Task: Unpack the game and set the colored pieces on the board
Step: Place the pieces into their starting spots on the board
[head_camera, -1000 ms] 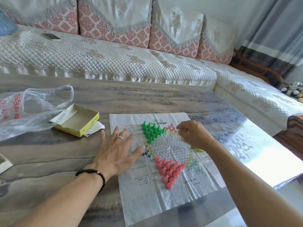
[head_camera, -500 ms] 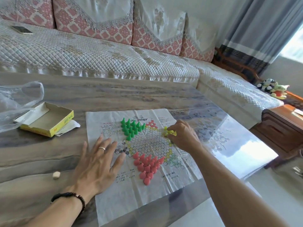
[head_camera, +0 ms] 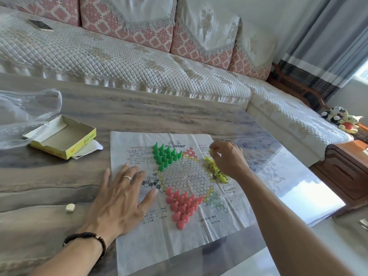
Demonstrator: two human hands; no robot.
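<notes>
A thin paper game board (head_camera: pixel 137 242) printed with a star of circles lies flat on the table. Several green pieces (head_camera: pixel 166 156) stand in its far-left point and several pink pieces (head_camera: pixel 182 205) in its near point. Yellow pieces (head_camera: pixel 214 169) lie along the right point, partly hidden by my right hand (head_camera: pixel 229 158), which hovers over them and pinches one yellow piece at its fingertips. My left hand (head_camera: pixel 121 198) rests flat on the board's left edge, fingers spread.
An open yellow game box (head_camera: pixel 65 136) sits left of the board with a folded paper under it, and a clear plastic bag (head_camera: pixel 22 114) lies beside it. A small white die (head_camera: pixel 70 208) rests near my left hand. A quilted sofa (head_camera: pixel 129 62) runs behind the table.
My right hand has lifted toward the far right of the board with a yellow piece, uncovering the yellow pieces laid beneath it. My left hand stays pressed on the board.
</notes>
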